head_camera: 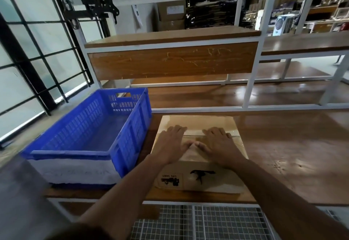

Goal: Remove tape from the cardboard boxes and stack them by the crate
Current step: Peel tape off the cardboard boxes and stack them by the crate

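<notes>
A closed cardboard box [198, 122] stands on the wooden table in front of me, with a label and a black mark on its near side. Clear tape [194, 132] runs along the seam of its top flaps. My left hand [171, 142] lies flat on the left part of the top. On the right part my right hand [219, 142] lies flat as well. The two thumbs nearly meet over the seam. Just left of the box sits a blue plastic crate [90, 126] with nothing visible inside.
The wooden table [283, 145] stretches out to the right of the box. White metal shelving [249, 81] with wooden boards rises behind it. A wire grid panel [207, 222] lies below the table's near edge. A window grille stands at the left.
</notes>
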`<state>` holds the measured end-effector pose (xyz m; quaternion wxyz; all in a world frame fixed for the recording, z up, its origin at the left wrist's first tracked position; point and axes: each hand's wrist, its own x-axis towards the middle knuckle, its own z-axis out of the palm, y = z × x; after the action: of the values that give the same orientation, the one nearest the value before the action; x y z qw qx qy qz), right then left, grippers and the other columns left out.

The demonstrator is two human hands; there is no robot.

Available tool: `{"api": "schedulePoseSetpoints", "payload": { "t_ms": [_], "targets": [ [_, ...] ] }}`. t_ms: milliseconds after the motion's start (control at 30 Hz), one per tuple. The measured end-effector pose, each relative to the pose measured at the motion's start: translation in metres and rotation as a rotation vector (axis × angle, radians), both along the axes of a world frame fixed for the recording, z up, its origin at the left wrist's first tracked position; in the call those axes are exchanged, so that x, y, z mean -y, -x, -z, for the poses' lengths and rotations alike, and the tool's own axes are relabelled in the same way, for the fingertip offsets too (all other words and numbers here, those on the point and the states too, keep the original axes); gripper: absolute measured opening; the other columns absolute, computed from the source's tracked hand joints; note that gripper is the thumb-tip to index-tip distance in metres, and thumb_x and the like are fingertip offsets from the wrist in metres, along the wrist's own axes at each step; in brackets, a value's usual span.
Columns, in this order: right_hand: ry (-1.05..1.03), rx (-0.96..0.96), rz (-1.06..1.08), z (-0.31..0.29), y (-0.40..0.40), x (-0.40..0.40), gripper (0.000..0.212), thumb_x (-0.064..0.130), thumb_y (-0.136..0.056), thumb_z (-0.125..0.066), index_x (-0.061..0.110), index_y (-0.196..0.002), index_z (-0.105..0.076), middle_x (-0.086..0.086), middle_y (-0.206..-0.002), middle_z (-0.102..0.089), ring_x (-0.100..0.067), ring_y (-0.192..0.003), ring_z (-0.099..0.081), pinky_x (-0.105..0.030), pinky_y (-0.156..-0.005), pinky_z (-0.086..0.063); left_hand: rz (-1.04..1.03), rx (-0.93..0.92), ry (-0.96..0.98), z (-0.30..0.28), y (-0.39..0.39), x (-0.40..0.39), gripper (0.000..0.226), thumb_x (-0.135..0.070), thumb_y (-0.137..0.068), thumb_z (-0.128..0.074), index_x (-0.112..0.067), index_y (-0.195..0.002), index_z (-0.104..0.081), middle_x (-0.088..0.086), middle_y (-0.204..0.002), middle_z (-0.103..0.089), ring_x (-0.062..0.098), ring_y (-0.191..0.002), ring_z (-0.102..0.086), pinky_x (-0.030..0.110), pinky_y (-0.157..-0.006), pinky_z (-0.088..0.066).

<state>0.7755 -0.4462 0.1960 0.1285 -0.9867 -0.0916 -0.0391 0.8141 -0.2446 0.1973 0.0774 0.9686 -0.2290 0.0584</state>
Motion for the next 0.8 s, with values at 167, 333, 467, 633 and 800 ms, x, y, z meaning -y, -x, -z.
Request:
{"api": "schedulePoseSetpoints", "payload": {
  "t_ms": [167,333,467,633,800],
  "targets": [
    [0.119,-0.097,-0.028,0.01,-0.025,0.002,0.08,0.067,-0.098,-0.018,0.012,-0.156,-0.018,-0.004,-0.164,-0.016,-0.017,-0.151,-0.009,-0.046,-0.122,-0.006,-0.049,-0.039,-0.05,0.002,-0.018,0.015,0.056,-0.057,-0.099,-0.041,-0.03,-0.148,-0.044,-0.002,-0.148,-0.045,0.02,-0.129,-0.041,0.043,-0.109,-0.036],
    [0.096,-0.027,-0.018,0.013,-0.035,0.005,0.077,0.067,-0.097,-0.02,0.014,-0.152,-0.029,-0.003,-0.159,-0.031,-0.015,-0.147,-0.024,-0.041,-0.122,-0.015,-0.025,-0.013,0.0,0.009,-0.03,0.018,0.056,-0.056,-0.099,-0.042,-0.028,-0.148,-0.043,-0.004,-0.152,-0.041,0.017,-0.142,-0.031,0.044,-0.119,-0.025],
    [0.112,-0.045,-0.01,0.022,-0.035,0.007,0.084,0.07,-0.095,-0.01,0.014,-0.157,-0.012,-0.003,-0.165,-0.011,-0.016,-0.152,-0.007,-0.04,-0.124,-0.004,0.03,-0.124,-0.107,0.011,-0.036,0.023,0.064,-0.049,-0.106,-0.028,-0.02,-0.16,-0.013,-0.001,-0.169,-0.009,0.012,-0.155,-0.002,0.043,-0.126,-0.001],
    [0.099,-0.046,0.001,0.018,-0.046,0.008,0.079,0.066,-0.098,-0.018,0.013,-0.156,-0.019,-0.003,-0.164,-0.018,-0.015,-0.15,-0.014,-0.037,-0.123,-0.008,0.012,-0.145,-0.04,0.011,-0.04,0.022,0.064,-0.052,-0.105,-0.031,-0.021,-0.16,-0.019,-0.004,-0.169,-0.013,0.01,-0.154,-0.005,0.041,-0.127,-0.003],
    [0.01,0.029,0.144,0.023,-0.047,0.021,0.078,0.066,-0.096,-0.016,0.013,-0.151,-0.031,-0.008,-0.159,-0.027,-0.023,-0.148,-0.019,-0.046,-0.123,-0.011,-0.193,-0.041,0.16,0.015,-0.037,0.016,0.064,-0.053,-0.103,-0.038,-0.02,-0.157,-0.029,-0.001,-0.166,-0.022,0.013,-0.153,-0.013,0.043,-0.127,-0.005]
  ]
}}
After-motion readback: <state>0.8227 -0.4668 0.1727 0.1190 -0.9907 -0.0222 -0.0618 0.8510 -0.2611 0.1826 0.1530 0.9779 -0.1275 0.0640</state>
